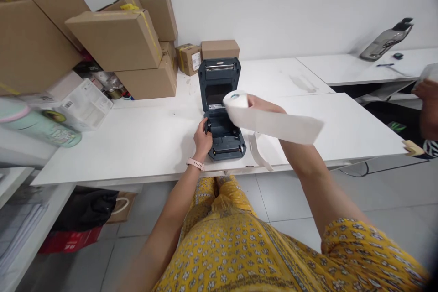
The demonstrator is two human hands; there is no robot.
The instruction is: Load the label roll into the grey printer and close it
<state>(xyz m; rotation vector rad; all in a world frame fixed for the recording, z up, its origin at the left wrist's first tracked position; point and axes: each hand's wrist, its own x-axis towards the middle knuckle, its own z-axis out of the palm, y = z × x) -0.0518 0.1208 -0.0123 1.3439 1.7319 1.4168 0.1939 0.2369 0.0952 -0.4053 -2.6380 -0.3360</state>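
A dark label printer (pixel 224 146) stands on the white table with its lid (pixel 219 83) swung up, baring the inside. My left hand (pixel 202 139) grips a black roll holder (pixel 208 125) at the printer's left inner side. Above the right part of the printer, my right hand (pixel 263 104) holds a white label roll (pixel 236 100). From that roll a loose end of paper (pixel 284 125) trails to the right, across my forearm. Beside the printer lies a narrow curled paper strip (pixel 259 153).
Cardboard boxes (pixel 116 41) are stacked at the back left, near a mint bottle (pixel 41 123) lying tilted. A smaller box (pixel 221 49) sits behind the printer. Far right, a grey bottle (pixel 386 41) stands on another table (pixel 345 70). Another person's hand (pixel 429 102) shows at the right edge.
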